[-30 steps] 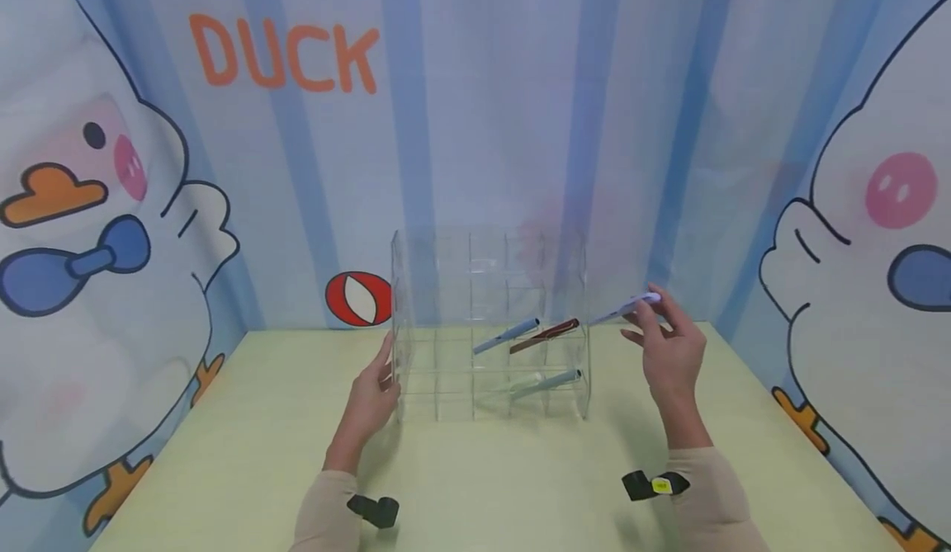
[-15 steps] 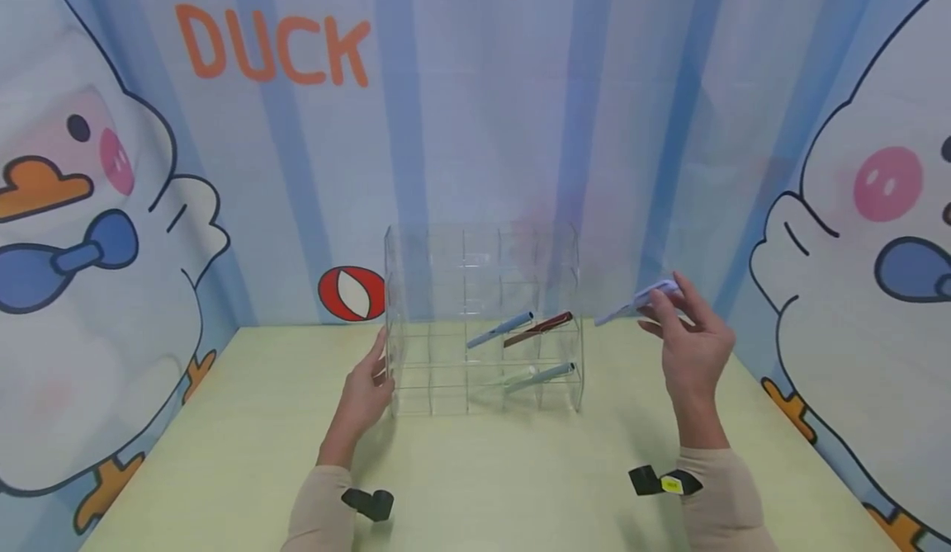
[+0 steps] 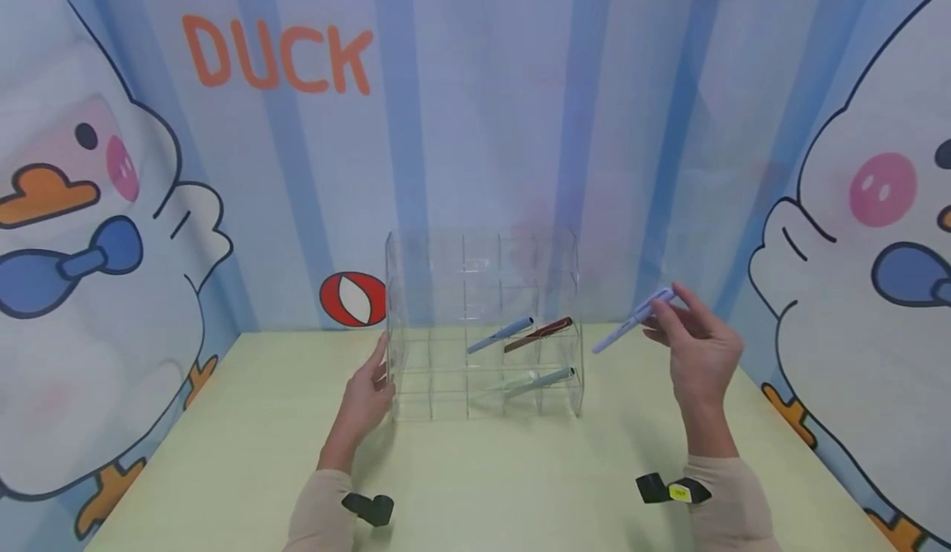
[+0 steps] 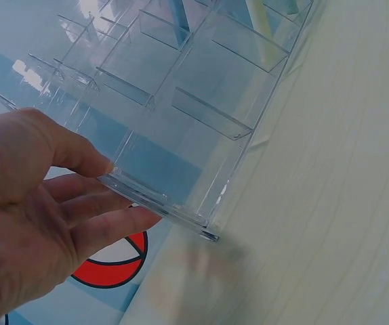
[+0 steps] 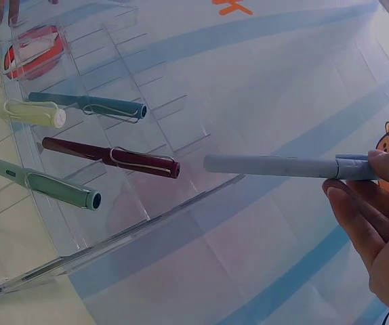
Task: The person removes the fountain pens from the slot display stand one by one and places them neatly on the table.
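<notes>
My right hand (image 3: 706, 358) pinches a lavender fountain pen (image 3: 631, 321) by its capped end, to the right of a clear acrylic pen rack (image 3: 448, 368). The pen slants with its free end down and left, apart from the rack. In the right wrist view, that pen (image 5: 272, 166) points at the rack's side. My left hand (image 4: 66, 210) holds the rack's left side panel, thumb at its edge and fingers on the outer face. In the rack lie a blue pen (image 5: 93, 105), a dark red pen (image 5: 113, 156), a green pen (image 5: 45, 181) and a pale yellow pen (image 5: 25, 112).
The rack stands upright on a pale yellow table (image 3: 475, 486), divided into several small compartments. Close behind hangs a blue striped cloth (image 3: 490, 123) printed with ducks, which also closes off both sides.
My right hand has moved to the right, away from the rack, with the lavender pen. The pen now tilts more steeply downward. The left hand keeps its hold on the rack.
</notes>
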The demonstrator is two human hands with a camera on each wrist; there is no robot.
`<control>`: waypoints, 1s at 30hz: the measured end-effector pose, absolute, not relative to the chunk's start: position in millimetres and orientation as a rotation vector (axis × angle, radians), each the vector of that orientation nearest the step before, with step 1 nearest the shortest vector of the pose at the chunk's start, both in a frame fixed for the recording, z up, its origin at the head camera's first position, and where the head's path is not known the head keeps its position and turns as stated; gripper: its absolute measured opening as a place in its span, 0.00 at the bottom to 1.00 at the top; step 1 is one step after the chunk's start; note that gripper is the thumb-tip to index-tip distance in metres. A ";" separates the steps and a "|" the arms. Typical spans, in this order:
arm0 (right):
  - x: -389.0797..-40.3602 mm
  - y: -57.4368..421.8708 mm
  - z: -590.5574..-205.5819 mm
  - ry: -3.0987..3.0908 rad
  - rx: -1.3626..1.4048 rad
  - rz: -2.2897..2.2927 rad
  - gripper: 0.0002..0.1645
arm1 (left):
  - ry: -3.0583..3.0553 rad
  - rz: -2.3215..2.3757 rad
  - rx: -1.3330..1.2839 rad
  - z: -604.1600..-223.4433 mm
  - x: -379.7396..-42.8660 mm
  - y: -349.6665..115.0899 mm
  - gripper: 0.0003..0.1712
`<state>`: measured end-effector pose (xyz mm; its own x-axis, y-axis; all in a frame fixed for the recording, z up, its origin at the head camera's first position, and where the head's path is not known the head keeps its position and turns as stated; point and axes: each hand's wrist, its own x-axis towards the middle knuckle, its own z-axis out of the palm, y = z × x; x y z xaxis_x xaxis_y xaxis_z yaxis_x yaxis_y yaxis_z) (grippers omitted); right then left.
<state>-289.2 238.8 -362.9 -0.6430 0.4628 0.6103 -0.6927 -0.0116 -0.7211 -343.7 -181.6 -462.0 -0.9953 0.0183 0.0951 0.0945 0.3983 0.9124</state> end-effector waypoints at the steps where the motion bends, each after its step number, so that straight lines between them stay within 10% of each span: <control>1: -288.8 238.3 -362.4 -1.447 0.255 1.766 0.22 | -2.565 -1.685 -0.106 -461.9 -344.1 -181.9 0.51; 30: -280.6 237.5 -362.5 -1.457 0.302 1.684 0.20 | -2.464 -1.653 -0.182 -469.6 -342.4 -180.1 0.49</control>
<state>-280.6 237.5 -362.5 -0.5968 0.4428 0.6692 -0.7259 0.0573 -0.6854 -342.4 -180.1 -469.6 -0.9783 0.0075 0.2069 0.1942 0.3789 0.9048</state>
